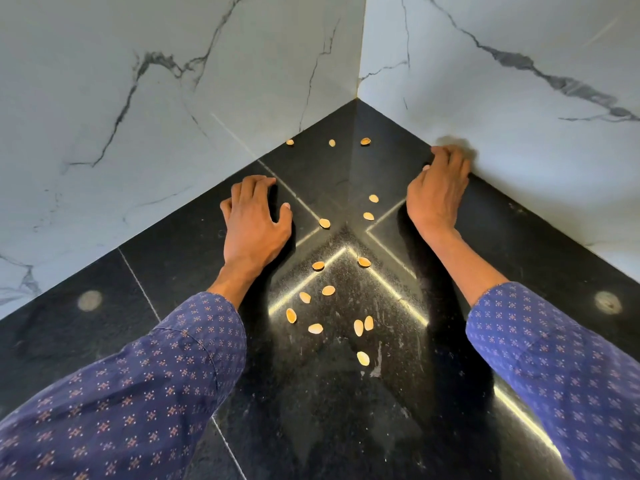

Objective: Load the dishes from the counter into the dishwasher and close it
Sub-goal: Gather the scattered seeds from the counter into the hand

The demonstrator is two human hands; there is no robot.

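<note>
No dish and no dishwasher is in view. I look down into a corner of a black stone counter [194, 271] between white marble walls. Several pale nut shells [328, 290] lie scattered over its middle, from the corner toward me. My left hand [254, 220] rests palm down on the counter left of the shells, fingertips bent, holding nothing. My right hand [438, 188] lies on the counter against the foot of the right wall with its fingers curled under. Whatever is beneath those fingers is hidden. Both forearms wear blue patterned sleeves.
White marble walls [173, 98] close the counter in on the left and right and meet in a corner at the back. Three shells [365, 141] lie close to that corner. Bright light strips reflect off the stone.
</note>
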